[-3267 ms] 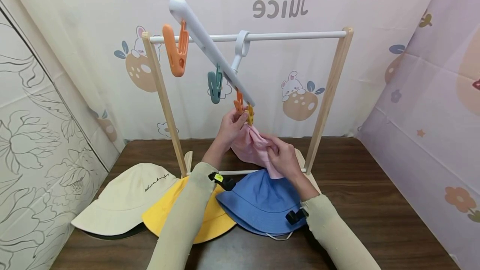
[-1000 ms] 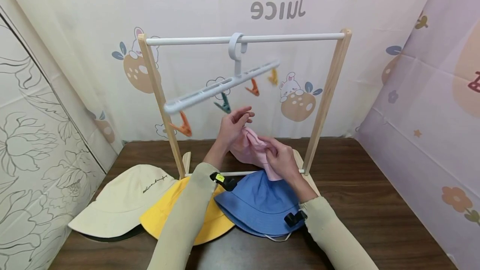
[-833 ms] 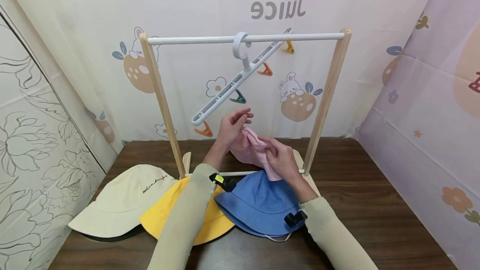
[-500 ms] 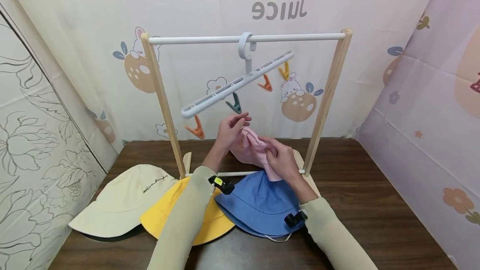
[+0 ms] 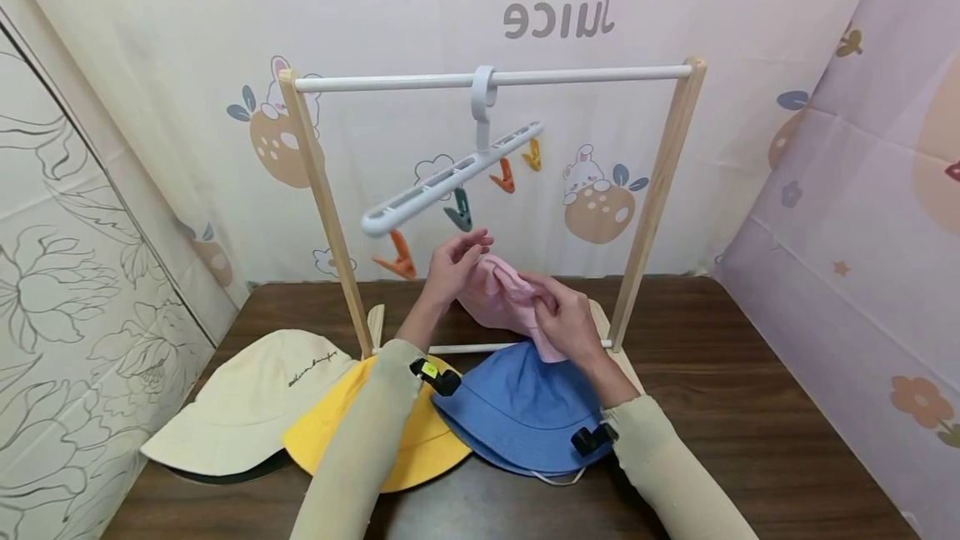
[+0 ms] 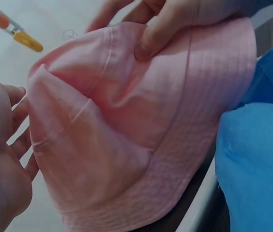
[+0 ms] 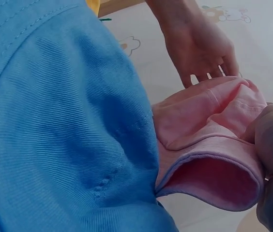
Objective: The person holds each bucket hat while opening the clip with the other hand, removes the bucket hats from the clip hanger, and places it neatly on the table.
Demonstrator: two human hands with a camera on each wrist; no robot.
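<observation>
My right hand (image 5: 566, 315) pinches a pink bucket hat (image 5: 498, 298) between thumb and fingers, holding it up in front of the rack's lower bar. In the left wrist view the hat's creased crown (image 6: 93, 111) and stitched brim show large. My left hand (image 5: 450, 269) is beside the crown, fingers loosely extended and nothing gripped; in the right wrist view its fingertips are right at the fabric. Above both hands a white clip hanger (image 5: 450, 177) hangs slanted from the rack. It carries orange (image 5: 397, 255), teal (image 5: 460, 211), orange-red (image 5: 504, 177) and yellow clips (image 5: 532, 155), all without a hat.
A wooden rack with a white top bar (image 5: 585, 75) stands on the dark wood table (image 5: 720, 407). Cream (image 5: 255, 407), yellow (image 5: 420, 448) and blue bucket hats (image 5: 528, 411) overlap in front of it, under the forearms. Printed curtains enclose the back and sides.
Earlier my left hand was at the yellow clip by the hat. Since then that hand has come away, drawing slightly left, and the hanger has swung round and swayed. The right hand has stayed nearly still.
</observation>
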